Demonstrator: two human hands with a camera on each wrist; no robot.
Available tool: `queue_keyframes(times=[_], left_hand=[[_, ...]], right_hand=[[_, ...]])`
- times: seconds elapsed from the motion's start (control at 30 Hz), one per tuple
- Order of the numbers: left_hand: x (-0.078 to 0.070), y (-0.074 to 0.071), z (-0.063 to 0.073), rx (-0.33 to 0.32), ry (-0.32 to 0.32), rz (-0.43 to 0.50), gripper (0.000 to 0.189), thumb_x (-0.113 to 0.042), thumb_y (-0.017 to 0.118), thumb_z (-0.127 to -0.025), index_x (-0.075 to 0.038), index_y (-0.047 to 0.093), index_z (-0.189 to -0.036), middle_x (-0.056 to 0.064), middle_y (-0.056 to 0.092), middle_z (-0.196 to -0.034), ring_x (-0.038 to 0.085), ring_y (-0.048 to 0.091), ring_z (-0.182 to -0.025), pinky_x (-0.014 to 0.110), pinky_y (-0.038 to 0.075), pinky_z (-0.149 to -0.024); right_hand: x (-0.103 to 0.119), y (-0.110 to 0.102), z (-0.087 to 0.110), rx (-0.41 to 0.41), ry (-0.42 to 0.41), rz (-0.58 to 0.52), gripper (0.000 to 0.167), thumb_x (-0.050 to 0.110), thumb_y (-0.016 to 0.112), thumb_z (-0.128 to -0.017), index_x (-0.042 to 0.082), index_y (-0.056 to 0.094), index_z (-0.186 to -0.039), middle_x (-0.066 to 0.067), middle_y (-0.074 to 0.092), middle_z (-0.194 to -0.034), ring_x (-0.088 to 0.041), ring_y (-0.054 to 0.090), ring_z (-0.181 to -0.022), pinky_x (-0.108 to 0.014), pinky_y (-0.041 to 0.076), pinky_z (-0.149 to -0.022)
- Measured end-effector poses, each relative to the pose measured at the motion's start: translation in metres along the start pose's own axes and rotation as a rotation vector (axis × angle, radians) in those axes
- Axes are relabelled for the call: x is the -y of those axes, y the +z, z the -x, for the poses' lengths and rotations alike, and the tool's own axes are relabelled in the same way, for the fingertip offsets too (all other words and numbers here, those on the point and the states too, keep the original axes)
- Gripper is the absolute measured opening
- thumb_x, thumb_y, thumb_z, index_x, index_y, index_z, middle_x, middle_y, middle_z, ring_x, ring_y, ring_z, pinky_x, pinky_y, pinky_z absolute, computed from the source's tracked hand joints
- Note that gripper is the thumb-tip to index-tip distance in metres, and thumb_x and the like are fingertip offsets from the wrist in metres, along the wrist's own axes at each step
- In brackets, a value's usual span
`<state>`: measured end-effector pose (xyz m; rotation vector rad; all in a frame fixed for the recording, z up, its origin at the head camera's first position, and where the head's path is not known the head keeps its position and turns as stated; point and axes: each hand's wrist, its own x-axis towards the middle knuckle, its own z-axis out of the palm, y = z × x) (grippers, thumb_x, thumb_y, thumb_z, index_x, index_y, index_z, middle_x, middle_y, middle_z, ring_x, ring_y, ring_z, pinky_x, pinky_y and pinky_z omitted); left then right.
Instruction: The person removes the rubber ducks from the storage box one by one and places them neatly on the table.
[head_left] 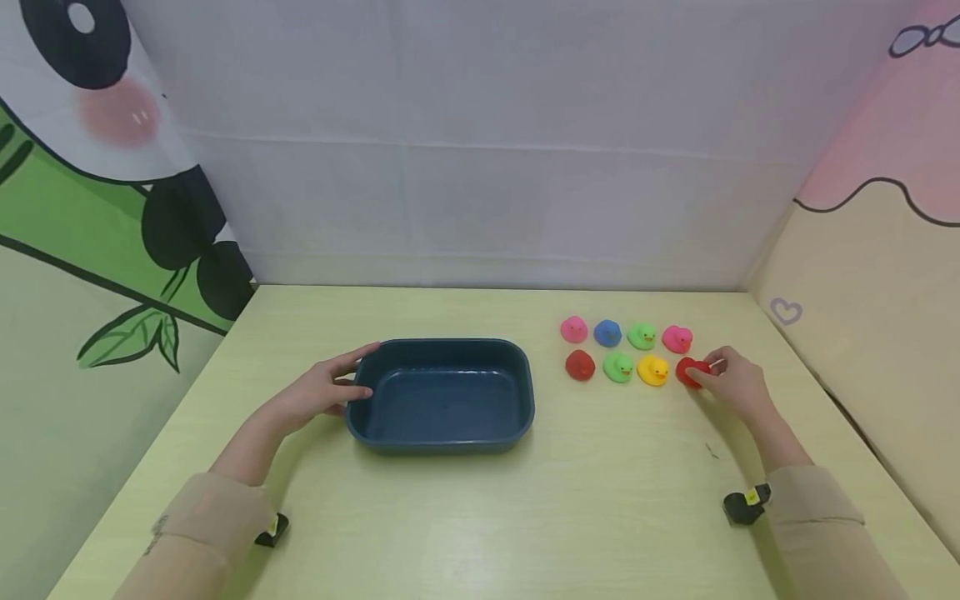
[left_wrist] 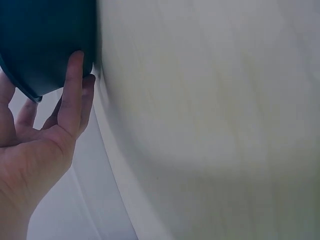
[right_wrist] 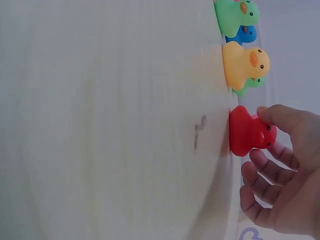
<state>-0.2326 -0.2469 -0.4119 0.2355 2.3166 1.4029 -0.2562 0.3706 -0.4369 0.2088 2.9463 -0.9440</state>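
Observation:
A dark blue rectangular basin (head_left: 450,354) stands left of centre on the table. My left hand (head_left: 322,390) grips its left end, with the thumb over the rim and other fingers against the outer wall (left_wrist: 45,40). At the right end of the front row of toys, my right hand (head_left: 735,379) pinches a red rubber duck (right_wrist: 242,132) by the head between thumb and fingers. The duck's base is at the tabletop. Beside it sit a yellow duck (head_left: 652,370), a green duck (head_left: 618,367) and a darker red duck (head_left: 580,365).
Behind them runs a back row: a pink duck (head_left: 574,329), a blue duck (head_left: 607,333), another green duck (head_left: 642,336) and a bright pink duck (head_left: 677,339). The pale wooden table (head_left: 465,517) meets a white cloth wall (head_left: 480,208) at the back, with printed panels at both sides.

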Motion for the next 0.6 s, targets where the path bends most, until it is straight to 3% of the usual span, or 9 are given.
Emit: queue_keyframes(times=[0.17,0.33,0.6], left_hand=[[-0.002,-0.001,-0.001,-0.009,0.009,0.008,0.07,-0.026,0.064,-0.09,-0.031,0.026,-0.149,0.022,0.02,-0.153,0.038,0.047,-0.124,0.039,0.054,-0.082],[-0.007,-0.005,0.001,-0.044,0.052,-0.051,0.07,-0.038,0.061,-0.091,-0.029,0.024,-0.15,0.02,0.022,-0.154,0.04,0.036,-0.134,0.047,0.048,-0.094],[-0.044,0.001,0.012,-0.202,0.138,-0.345,0.069,-0.045,0.051,-0.095,-0.021,0.019,-0.152,0.013,0.024,-0.155,0.039,0.021,-0.14,0.06,0.026,-0.107]], right_hand=[[0.008,-0.008,0.002,-0.039,-0.066,0.008,0.061,0.047,0.059,-0.089,-0.004,0.044,-0.12,-0.017,0.053,-0.094,-0.024,0.049,-0.074,-0.025,0.042,-0.055],[0.026,-0.023,0.008,-0.126,-0.179,0.034,0.052,0.041,0.057,-0.092,-0.005,0.05,-0.117,-0.019,0.057,-0.091,-0.025,0.051,-0.07,-0.027,0.041,-0.053],[0.058,-0.042,0.027,-0.208,-0.297,0.037,0.04,0.03,0.056,-0.094,-0.001,0.054,-0.119,-0.021,0.061,-0.1,-0.032,0.054,-0.086,-0.028,0.044,-0.058]])
